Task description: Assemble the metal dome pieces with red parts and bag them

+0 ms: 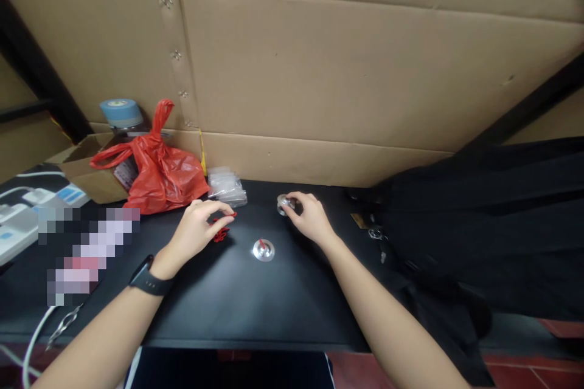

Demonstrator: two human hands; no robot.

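My left hand (204, 225), with a dark watch on its wrist, pinches a small red piece (234, 214) between thumb and forefinger. Just under those fingertips lies a little heap of red pieces (221, 234). Farther right, my right hand (310, 214) has its thumb and fingers closed on round shiny discs (283, 202), which look stacked; how many cannot be made out. On the black tabletop between and nearer than both hands rests a shiny round disc (263, 250) with a raised centre and a red piece standing on it.
Behind my left hand are a red plastic bag (168, 173), clear plastic packets (227, 186), a cardboard box (86, 164) and a blue-lidded bottle (121, 114). A white power strip (22, 228) lies far left. Black cloth (483, 213) and keys (376, 234) are right; cardboard walls the back.
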